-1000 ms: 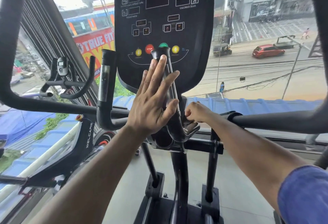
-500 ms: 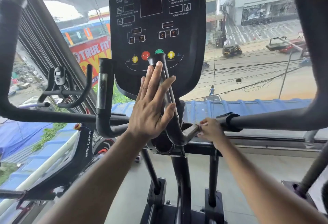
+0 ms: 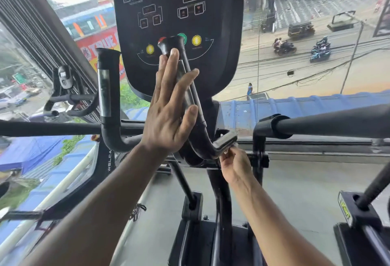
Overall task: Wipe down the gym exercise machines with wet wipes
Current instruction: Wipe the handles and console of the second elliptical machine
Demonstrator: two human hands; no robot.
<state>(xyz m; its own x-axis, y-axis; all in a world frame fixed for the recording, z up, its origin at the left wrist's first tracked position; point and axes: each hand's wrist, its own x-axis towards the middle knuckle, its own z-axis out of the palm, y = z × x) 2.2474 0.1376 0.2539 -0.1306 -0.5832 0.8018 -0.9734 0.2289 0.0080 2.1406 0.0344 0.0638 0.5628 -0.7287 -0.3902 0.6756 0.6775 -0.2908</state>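
Since a second ago the right hand (image 3: 234,165) has dropped from beside the curved handle's bend to just under its lower end, and the view has drawn closer to the console (image 3: 177,33). The left hand (image 3: 168,107) lies flat with straight, slightly spread fingers against the right upright handle (image 3: 191,97), fingertips near its top cap in front of the console's buttons. The right hand's fingers are curled, pinching at the grey end piece (image 3: 224,140) of that handle; a wipe cannot be made out in either hand. The left upright handle (image 3: 107,97) stands apart, untouched. A second machine (image 3: 63,88) stands by the window.
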